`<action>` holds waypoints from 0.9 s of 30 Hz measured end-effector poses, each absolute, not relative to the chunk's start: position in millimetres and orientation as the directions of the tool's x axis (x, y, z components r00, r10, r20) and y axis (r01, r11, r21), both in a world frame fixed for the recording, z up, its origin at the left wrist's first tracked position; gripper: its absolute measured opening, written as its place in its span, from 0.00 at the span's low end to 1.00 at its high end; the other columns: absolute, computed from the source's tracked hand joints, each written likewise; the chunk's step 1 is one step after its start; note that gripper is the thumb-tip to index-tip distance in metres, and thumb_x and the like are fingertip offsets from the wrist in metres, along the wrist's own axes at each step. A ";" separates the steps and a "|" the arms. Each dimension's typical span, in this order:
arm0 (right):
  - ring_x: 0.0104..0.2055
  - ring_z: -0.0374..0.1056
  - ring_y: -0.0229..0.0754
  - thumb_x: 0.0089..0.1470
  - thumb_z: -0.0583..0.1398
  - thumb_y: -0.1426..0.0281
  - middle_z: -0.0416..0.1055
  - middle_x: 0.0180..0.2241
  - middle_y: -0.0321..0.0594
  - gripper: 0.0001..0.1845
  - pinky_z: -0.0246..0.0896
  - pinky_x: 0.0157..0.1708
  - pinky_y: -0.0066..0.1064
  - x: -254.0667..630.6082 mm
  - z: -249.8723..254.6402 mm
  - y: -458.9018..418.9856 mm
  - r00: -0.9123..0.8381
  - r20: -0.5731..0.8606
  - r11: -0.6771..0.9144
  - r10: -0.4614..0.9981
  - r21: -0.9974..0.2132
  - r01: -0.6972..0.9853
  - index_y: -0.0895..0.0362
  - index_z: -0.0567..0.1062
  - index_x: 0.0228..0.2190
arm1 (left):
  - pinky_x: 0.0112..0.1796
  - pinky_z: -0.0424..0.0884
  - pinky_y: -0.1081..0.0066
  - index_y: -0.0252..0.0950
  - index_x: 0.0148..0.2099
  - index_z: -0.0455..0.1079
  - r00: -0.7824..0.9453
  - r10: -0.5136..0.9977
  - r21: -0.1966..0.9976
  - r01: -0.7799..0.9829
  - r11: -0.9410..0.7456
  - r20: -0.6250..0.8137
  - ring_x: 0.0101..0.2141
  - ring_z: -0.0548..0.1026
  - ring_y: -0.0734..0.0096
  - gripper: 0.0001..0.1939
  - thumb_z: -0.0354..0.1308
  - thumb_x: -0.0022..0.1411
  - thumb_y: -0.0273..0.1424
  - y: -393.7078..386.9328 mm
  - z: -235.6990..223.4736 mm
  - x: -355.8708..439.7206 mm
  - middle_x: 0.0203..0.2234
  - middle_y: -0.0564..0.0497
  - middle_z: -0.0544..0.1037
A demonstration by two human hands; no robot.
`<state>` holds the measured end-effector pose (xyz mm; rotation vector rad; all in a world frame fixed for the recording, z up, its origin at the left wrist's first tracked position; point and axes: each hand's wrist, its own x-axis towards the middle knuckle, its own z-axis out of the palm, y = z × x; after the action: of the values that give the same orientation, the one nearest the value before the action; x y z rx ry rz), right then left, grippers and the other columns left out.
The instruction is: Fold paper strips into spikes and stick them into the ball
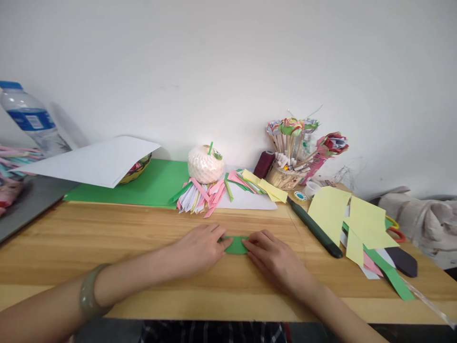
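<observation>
A small green paper strip [236, 245] lies on the wooden table between my two hands. My left hand [205, 245] is closed at the strip's left end, with thumb and fingers pressed on it. At the right end my right hand [273, 252] pinches the paper in the same way. Both ends of the strip are partly hidden under my fingers. Beyond my hands sits a pile of folded paper strips [196, 197] in pink, white, yellow and green, just before a white ball-shaped paper ornament [205, 164] with a green stem.
On the right lie a dark green cutter-like tool [316, 228], yellow paper sheets [369, 221] and a green strip [389, 274]. A basket [285, 176] of paper flowers and a maroon thread spool [264, 164] stand behind. At left are a white sheet [96, 159] and a water bottle [32, 119].
</observation>
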<state>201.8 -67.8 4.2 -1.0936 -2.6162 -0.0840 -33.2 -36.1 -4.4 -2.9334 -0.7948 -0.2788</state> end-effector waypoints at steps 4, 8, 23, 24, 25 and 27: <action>0.38 0.67 0.44 0.61 0.51 0.72 0.70 0.35 0.45 0.12 0.67 0.35 0.34 204.3 2.7 -67.4 -0.668 0.317 0.716 0.673 -0.057 0.695 0.58 0.73 0.41 | 0.37 0.66 0.67 0.36 0.52 0.66 0.840 0.493 0.012 0.504 -0.864 0.228 0.37 0.68 0.64 0.14 0.48 0.67 0.32 -32.6 -7.8 -37.0 0.36 0.48 0.69; 0.36 0.67 0.45 0.61 0.51 0.72 0.71 0.33 0.45 0.12 0.66 0.33 0.36 202.9 3.5 -67.7 -0.668 0.330 0.717 0.667 -0.040 0.696 0.58 0.74 0.40 | 0.37 0.67 0.68 0.33 0.45 0.70 0.820 0.505 0.073 0.505 -0.860 0.269 0.36 0.69 0.65 0.12 0.46 0.68 0.30 -30.6 -15.2 -37.2 0.35 0.47 0.71; 0.37 0.67 0.44 0.60 0.54 0.70 0.71 0.35 0.44 0.08 0.64 0.36 0.36 201.5 -2.0 -67.8 -0.539 0.344 0.629 0.769 -0.252 0.736 0.57 0.74 0.37 | 0.40 0.68 0.70 0.36 0.33 0.73 0.640 0.697 0.496 0.513 -0.701 0.322 0.39 0.70 0.68 0.05 0.66 0.54 0.27 -30.6 -7.6 -35.1 0.30 0.53 0.74; 0.37 0.67 0.44 0.61 0.53 0.70 0.71 0.34 0.43 0.09 0.64 0.36 0.35 201.0 -1.7 -67.7 -0.532 0.341 0.622 0.775 -0.265 0.737 0.56 0.74 0.35 | 0.41 0.68 0.69 0.36 0.32 0.73 0.629 0.707 0.517 0.508 -0.689 0.324 0.39 0.70 0.68 0.05 0.66 0.53 0.27 -30.5 -7.1 -34.4 0.29 0.54 0.74; 0.36 0.67 0.43 0.61 0.53 0.71 0.71 0.33 0.42 0.09 0.64 0.35 0.35 200.2 -1.2 -67.5 -0.523 0.336 0.613 0.783 -0.280 0.739 0.56 0.73 0.34 | 0.41 0.68 0.69 0.36 0.31 0.73 0.617 0.716 0.536 0.503 -0.678 0.326 0.39 0.70 0.68 0.04 0.66 0.53 0.27 -30.6 -6.5 -33.6 0.28 0.54 0.74; 0.35 0.66 0.42 0.61 0.53 0.72 0.70 0.32 0.41 0.09 0.63 0.34 0.33 198.4 -0.3 -66.9 -0.494 0.326 0.585 0.806 -0.313 0.748 0.56 0.72 0.31 | 0.43 0.67 0.67 0.36 0.28 0.72 0.592 0.734 0.565 0.499 -0.658 0.333 0.39 0.70 0.67 0.05 0.65 0.54 0.26 -31.5 -5.6 -32.1 0.26 0.54 0.74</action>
<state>198.4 -66.9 -0.3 -1.2443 -2.3800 0.1801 -32.1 -31.5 -5.6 -3.1638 -1.2980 -1.0168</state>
